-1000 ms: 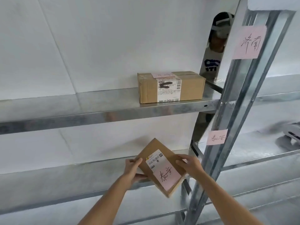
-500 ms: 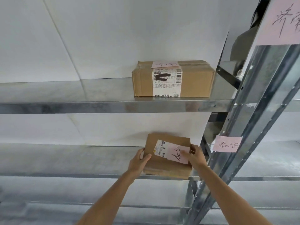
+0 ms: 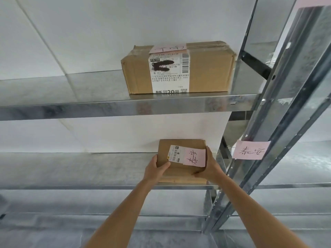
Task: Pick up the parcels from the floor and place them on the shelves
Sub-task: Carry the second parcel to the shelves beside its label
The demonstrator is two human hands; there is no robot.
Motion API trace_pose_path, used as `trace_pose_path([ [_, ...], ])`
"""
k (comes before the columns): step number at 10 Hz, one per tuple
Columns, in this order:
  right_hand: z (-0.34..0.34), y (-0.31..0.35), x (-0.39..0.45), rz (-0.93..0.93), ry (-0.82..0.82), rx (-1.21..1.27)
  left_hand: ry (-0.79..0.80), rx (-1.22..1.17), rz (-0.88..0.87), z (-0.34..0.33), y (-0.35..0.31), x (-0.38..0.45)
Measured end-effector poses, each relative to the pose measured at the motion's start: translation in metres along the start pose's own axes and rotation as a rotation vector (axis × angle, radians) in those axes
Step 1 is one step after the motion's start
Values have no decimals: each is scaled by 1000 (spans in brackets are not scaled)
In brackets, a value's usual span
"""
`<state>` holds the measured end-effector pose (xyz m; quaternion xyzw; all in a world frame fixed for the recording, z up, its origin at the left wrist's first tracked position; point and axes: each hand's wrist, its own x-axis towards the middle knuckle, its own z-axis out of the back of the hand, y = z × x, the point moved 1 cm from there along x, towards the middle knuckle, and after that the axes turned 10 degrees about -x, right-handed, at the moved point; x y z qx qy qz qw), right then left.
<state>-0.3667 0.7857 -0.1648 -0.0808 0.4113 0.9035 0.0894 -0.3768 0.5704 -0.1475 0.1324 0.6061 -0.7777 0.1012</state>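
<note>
A small flat cardboard parcel [image 3: 180, 174] with a white label and a pink handwritten note rests on the middle metal shelf [image 3: 75, 169], close to the back wall. My left hand [image 3: 155, 168] grips its left edge and my right hand [image 3: 208, 167] wraps its right side, thumb on top. A larger cardboard box [image 3: 138, 74] with a long white shipping label and a pink note stands on the upper shelf [image 3: 71, 108], directly above.
A steel upright post [image 3: 279, 111] rises just right of the parcel, with a pink note [image 3: 250, 150] stuck to it. More metal shelves run lower down and to the right. A white wall backs the shelving.
Both hands carried the small parcel up from in front of the shelf edge and set it flat on the middle shelf, then pushed it toward the wall. The view has moved closer.
</note>
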Motion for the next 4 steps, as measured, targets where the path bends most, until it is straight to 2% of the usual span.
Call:
trace_pose_path([
  [2, 1, 2, -16, -118, 20, -41, 16, 34, -10, 2, 1, -5],
  [4, 7, 5, -47, -86, 14, -108, 43, 155, -65, 9, -2, -34],
])
